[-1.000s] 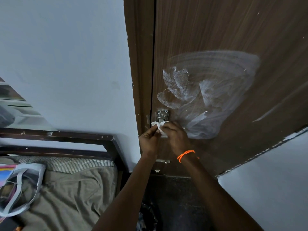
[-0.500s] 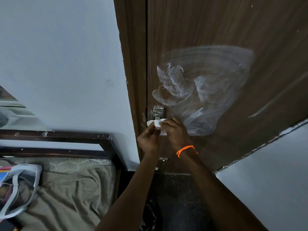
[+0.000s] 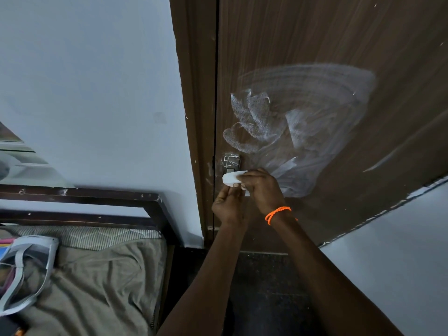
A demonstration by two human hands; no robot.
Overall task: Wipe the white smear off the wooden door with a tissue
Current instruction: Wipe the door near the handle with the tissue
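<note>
A person's two hands meet in front of a wooden door, both pinching a small white tissue just below the door's metal lock plate. The left hand comes up from below with its fingers curled onto the tissue's lower edge; the right hand, an orange bracelet at its wrist, curls its fingers over the tissue from the right. The folded tissue lies with its long axis roughly level, its rounded free end pointing left toward the door frame, while the rest is hidden under the fingers. It sits near the door's left edge, beside the lower left fringe of the white smear, and whether it touches the wood cannot be told. The smear spreads across the door above and to the right of the hands, thick and grainy in lobed patches on its left side and thinned into broad curved streaks toward the upper right. A pale wall stands to the left of the frame. At lower left, a dark wooden bed frame holds rumpled olive bedding, on which a white headset rests.
</note>
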